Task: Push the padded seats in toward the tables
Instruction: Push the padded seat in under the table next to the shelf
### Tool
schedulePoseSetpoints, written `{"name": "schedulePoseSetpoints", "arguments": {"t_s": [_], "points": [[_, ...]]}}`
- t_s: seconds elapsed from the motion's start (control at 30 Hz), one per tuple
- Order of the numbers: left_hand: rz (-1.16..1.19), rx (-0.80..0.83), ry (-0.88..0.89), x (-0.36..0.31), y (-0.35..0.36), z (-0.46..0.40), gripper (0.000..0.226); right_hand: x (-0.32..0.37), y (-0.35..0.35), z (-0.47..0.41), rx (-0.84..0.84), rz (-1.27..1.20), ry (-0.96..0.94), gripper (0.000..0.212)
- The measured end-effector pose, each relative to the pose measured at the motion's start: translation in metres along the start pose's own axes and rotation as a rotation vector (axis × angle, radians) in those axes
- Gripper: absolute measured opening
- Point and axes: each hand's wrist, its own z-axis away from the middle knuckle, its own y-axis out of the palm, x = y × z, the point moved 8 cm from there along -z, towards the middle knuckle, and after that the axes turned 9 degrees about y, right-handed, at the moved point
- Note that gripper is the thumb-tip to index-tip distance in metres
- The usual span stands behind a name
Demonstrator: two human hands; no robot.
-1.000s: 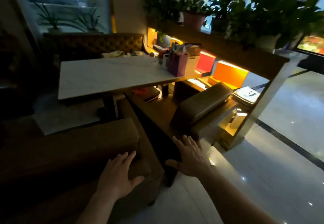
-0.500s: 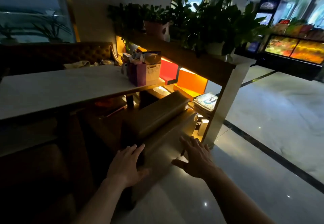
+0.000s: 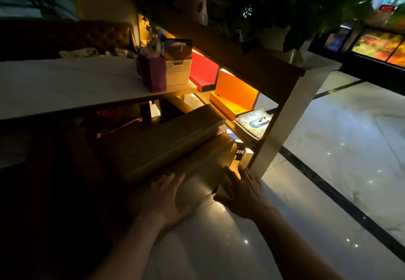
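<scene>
Both hands moved in: left hand [image 3: 163, 196] flat, spread on padded seat [image 3: 175, 146] back, right hand [image 3: 242, 188] splayed at its corner, gripping nothing; push toward bench [image 3: 65, 82] starting.

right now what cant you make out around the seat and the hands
Head view only:
- Seat base and legs: lost in shadow at lower left.
- Left hand contact with the seat: palm side hidden, too dark to tell.
- Right hand: at the seat's corner, touch unclear.
- Space under the table: hidden by the tabletop and darkness.
- Box labels below the magazines: too small.
</scene>
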Motion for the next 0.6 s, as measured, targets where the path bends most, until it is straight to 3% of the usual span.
{"name": "schedulePoseSetpoints", "arguments": {"t_s": [0.1, 0.3, 0.6], "points": [[0.131, -0.004, -0.132, 0.014, 0.029, -0.09, 0.094, -0.024, 0.009, -0.105, 0.105, 0.057, -0.055, 0.101], [0.091, 0.015, -0.195, 0.028, 0.045, -0.089, 0.093, -0.02, 0.009, -0.127, 0.101, 0.029, -0.093, 0.1], [0.161, 0.039, -0.512, 0.066, 0.085, -0.154, 0.097, -0.021, 0.063, -0.262, 0.204, 0.039, -0.261, 0.103]]}}
